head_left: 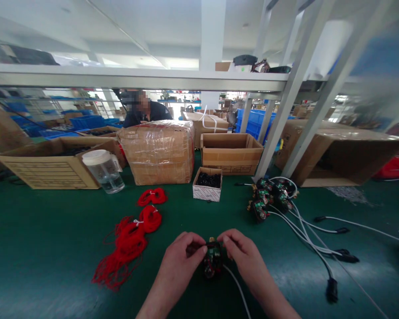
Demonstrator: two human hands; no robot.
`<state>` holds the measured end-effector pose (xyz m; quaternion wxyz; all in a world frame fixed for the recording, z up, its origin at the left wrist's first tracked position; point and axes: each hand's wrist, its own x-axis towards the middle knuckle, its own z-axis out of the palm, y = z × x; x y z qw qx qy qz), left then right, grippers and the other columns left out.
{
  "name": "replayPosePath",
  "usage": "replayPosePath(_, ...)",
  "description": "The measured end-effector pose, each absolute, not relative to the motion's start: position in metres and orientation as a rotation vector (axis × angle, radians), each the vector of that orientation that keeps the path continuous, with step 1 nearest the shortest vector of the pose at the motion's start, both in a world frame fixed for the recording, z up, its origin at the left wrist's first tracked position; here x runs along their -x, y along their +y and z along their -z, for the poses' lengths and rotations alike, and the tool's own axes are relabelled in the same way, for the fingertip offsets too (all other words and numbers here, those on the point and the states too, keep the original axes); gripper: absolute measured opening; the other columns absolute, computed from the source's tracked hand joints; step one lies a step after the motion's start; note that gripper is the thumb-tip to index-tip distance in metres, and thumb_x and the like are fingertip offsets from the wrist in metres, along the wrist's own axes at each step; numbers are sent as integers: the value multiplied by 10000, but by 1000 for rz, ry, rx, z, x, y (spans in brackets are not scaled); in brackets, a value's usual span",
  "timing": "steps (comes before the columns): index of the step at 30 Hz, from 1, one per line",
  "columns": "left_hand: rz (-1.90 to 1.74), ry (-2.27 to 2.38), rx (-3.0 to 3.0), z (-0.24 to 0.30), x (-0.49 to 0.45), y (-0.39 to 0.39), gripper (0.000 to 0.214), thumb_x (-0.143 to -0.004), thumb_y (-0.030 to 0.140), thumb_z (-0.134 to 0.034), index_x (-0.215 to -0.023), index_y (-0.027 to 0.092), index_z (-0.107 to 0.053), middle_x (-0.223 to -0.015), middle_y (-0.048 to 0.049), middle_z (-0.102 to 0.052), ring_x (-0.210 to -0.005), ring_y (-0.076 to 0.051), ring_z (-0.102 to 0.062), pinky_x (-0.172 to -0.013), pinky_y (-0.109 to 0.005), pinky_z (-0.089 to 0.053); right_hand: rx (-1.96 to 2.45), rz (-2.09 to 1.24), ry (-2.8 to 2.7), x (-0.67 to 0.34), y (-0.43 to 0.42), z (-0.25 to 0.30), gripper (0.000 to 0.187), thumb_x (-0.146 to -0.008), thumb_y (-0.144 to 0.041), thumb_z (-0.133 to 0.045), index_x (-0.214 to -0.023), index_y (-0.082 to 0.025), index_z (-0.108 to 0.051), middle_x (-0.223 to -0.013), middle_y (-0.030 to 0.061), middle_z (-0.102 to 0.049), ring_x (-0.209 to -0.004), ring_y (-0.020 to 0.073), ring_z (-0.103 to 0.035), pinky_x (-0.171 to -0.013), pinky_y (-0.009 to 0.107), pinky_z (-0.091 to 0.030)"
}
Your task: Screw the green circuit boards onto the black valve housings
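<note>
Both of my hands meet low in the middle of the green table (pixel 46 248). My left hand (pixel 181 257) and my right hand (pixel 241 252) pinch a small black-and-green electrical part (pixel 213 262) with a brass tip between their fingertips. A white cable (pixel 237 288) runs from the part toward me. Left of my hands lie bundles of red wire (pixel 129 243). Several similar parts (pixel 269 197) with white cables and black plugs lie to the right.
A small white box of black pieces (pixel 207 184) stands behind my hands. Behind it are open cardboard boxes (pixel 231 153), a taped carton (pixel 159 150) and a clear plastic jug (pixel 104 170). Metal rack legs (pixel 282 119) rise at right. A person sits beyond the boxes.
</note>
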<state>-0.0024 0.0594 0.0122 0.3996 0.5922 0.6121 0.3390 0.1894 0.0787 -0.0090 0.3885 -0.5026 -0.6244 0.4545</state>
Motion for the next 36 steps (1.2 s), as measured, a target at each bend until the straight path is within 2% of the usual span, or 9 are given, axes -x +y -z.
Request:
replayPosePath(4,-860,1554,-1500,-11,2,61,157,-822,317,-582,-838,211,-698,-884,-29,-677,-828,-203,-669,-762,-312,-503,1255,-1197,-1560,-192,78,12,205,-906,-359,-536,-912,-202,-668,-842,30,-629,-772,200,-578,-673,301,-446)
replayPosePath(9,-867,1525,-1488,-13,3,60,163,-808,299,-580,-871,207,-700,-904,-35,-678,-832,-200,-675,-767,-305,-521,1257,-1151,-1602,-187,76,15,130,-826,-249,-594,-932,-200,-652,-819,6,-602,-732,182,-581,-669,292,-461)
replayPosePath(22,-825,1556,-1533,-19,3,60,157,-812,314,-588,-848,208,-698,-880,-30,-676,-819,-201,-663,-761,-308,-509,1269,-1100,-1652,-185,77,15,139,-810,-170,-586,-926,-208,-653,-831,-1,-602,-720,163,-586,-653,272,-467)
replayPosePath(29,-862,1543,-1614,-20,4,58,159,-828,278,-573,-827,228,-724,-868,-21,-663,-844,-199,-653,-767,-297,-478,1253,-1031,-1747,-185,73,4,230,-805,-109,-576,-959,-228,-698,-880,5,-585,-771,170,-575,-675,278,-452)
replayPosePath(36,-891,1471,-1569,-19,11,56,147,-810,323,-627,-820,233,-742,-904,-33,-684,-892,-216,-654,-808,-309,-480,1235,-982,-1817,-183,74,5,298,-778,-92,-630,-1003,-256,-737,-894,3,-552,-741,161,-538,-663,281,-446)
